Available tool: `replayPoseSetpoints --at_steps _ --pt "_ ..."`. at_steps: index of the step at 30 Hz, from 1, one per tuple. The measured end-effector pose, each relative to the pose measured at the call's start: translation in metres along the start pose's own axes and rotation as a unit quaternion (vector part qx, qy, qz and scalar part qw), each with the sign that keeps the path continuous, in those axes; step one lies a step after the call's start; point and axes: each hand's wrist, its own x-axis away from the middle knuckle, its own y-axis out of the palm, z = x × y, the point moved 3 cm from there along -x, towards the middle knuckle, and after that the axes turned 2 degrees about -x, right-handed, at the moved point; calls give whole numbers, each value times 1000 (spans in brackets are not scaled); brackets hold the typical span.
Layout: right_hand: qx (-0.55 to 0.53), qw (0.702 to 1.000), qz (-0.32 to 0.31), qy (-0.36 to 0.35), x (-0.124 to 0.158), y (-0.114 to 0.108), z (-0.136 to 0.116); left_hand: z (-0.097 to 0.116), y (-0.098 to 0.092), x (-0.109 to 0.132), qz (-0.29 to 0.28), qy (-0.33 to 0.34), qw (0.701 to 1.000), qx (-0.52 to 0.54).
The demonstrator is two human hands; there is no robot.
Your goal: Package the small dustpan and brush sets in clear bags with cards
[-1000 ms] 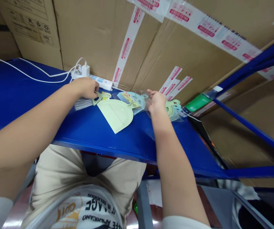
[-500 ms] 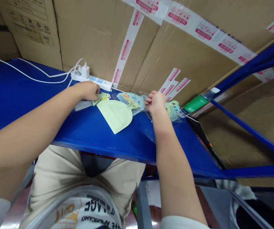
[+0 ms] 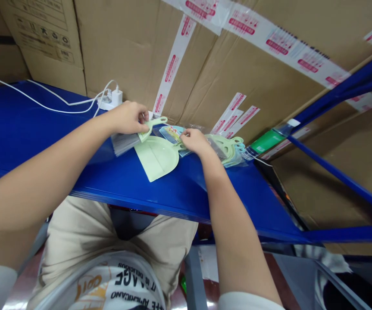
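- Gripping a small pale green brush [image 3: 140,133] by its handle, the left hand [image 3: 129,117] is closed round it and holds it just above the blue desk [image 3: 27,129]; the grey bristles point toward the person's left and the looped handle end points away to the right, toward the cardboard boxes [image 3: 134,47].
- Lying flat on the desk just below and to the right of the brush is the matching pale green dustpan [image 3: 156,157], its wide mouth toward the person and its handle running up to the right.
- That handle ends under the right hand [image 3: 194,141], which rests fingers-down on it; whether the fingers actually pinch it I cannot tell.
- The brush's long axis lies roughly crosswise to the pan's handle, and the left hand is the nearer one to the brush, the right to the pan.
- Beyond the right hand sits a pile of bagged sets [image 3: 227,148] in clear plastic, with a white power strip [image 3: 110,100] by the boxes.
- Compared with a second ago, the left hand has lifted the brush off the desk and carried it rightward, and the right hand has left the bagged pile and come leftward onto the pan's handle.
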Motion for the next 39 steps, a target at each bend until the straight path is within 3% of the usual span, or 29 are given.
replayPoseSetpoints --at_steps 9,15,23,30,34,39 --pt "-124 978 -87 142 6 0 -1 41 26 11 -53 78 995 26" --pt "-157 972 -106 137 11 3 -7 57 34 16 -79 86 993 19" --pt "-185 950 -218 128 20 4 -12 61 50 16 -80 102 992 -3" --pt "-258 908 -313 107 31 3 -19 64 43 20 -63 121 989 64" --pt "-294 892 -323 114 34 2 -21 65 42 21 -62 127 986 86" --pt "-292 908 -288 81 31 -5 -21 62 31 17 -46 131 984 109"
